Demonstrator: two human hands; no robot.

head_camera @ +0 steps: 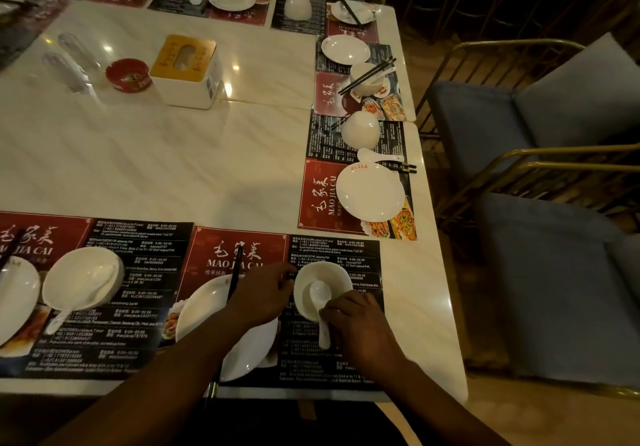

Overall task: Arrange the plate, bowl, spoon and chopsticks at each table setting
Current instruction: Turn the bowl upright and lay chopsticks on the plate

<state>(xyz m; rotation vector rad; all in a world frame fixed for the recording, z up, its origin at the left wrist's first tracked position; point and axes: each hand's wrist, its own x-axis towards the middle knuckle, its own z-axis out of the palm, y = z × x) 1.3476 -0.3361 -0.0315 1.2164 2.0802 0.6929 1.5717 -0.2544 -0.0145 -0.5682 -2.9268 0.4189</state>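
White marble bench (pixel 173 168). Mid-bench: white tissue box (pixel 187 71), gold top; red ashtray (pixel 128 74) just left of it; clear glasses (pixel 74 61) further left. Red-black "MAO JIA CAI" placemats (pixel 239 255) along edges. Blue-cushioned, gold-framed chairs (pixel 540 113) at right.

Dim, warm yellow light from overhead. The glossy cream marble tabletop (pixel 156 168) throws several small glare spots near the white and gold tissue box (pixel 187 74). On the right, the round white plate (pixel 369 191) is near clipping, while the grey-blue cushioned chairs (pixel 554 272) sink into shadow. Soft shadow patch mid-table. Wide-angle bend curves the table edges. Far-left clear tumblers (pixel 74 54) are smeared. Small print on the red and black printed placemat (pixel 318 196) is mushy. Bottom of frame nearly black.
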